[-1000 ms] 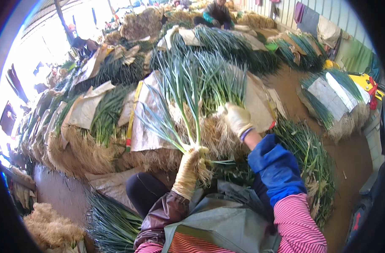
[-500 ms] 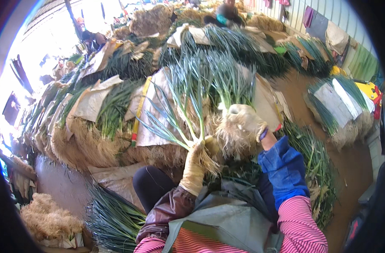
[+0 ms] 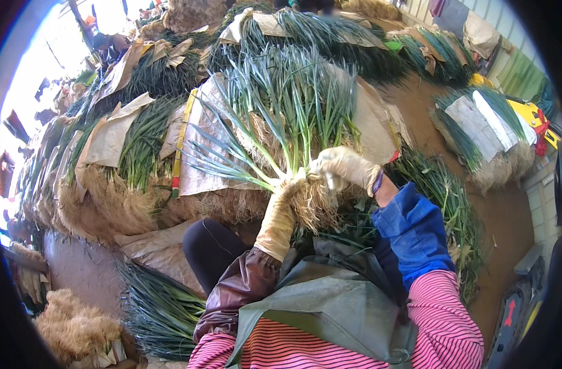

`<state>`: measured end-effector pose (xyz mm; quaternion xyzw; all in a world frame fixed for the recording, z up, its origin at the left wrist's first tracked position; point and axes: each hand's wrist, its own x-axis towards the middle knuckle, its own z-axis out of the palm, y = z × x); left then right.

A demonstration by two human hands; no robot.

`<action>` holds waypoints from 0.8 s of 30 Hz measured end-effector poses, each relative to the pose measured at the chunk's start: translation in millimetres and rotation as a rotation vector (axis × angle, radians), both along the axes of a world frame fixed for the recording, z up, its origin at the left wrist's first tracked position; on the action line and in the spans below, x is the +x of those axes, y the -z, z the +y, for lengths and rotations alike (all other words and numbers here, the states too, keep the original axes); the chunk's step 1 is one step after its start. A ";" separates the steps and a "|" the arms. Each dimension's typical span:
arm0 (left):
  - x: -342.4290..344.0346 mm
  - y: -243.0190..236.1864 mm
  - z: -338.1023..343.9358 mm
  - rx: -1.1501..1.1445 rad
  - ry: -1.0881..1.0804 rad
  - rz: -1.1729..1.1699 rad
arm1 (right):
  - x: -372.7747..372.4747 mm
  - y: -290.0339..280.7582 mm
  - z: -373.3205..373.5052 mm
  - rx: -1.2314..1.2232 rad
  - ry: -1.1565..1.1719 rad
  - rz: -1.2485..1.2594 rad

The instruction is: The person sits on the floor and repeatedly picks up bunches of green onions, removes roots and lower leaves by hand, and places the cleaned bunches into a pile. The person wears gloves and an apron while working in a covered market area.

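While the left hand clasps the central green-onion bunch low, apparently keeping its roots together, the right hand curls at the left's two o'clock, its hold unclear.

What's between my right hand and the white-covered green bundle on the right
The head view shows green stalks, then brown floor, between your right hand and the bundle.

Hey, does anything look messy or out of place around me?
Yes, mildly. Right of your blue cloth sleeve cover, a loose heap of long green leaves lies tangled, unlike the green-leaved, pale-rooted bundles lined up at left. Your sleeves also look mismatched: the left arm has a shiny brown cover.
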<state>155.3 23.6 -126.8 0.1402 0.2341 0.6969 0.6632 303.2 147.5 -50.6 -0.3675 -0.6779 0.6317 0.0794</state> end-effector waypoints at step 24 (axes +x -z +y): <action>9.5 -14.5 -18.8 0.003 -0.052 0.089 | -19.0 76.6 39.6 0.060 0.498 0.290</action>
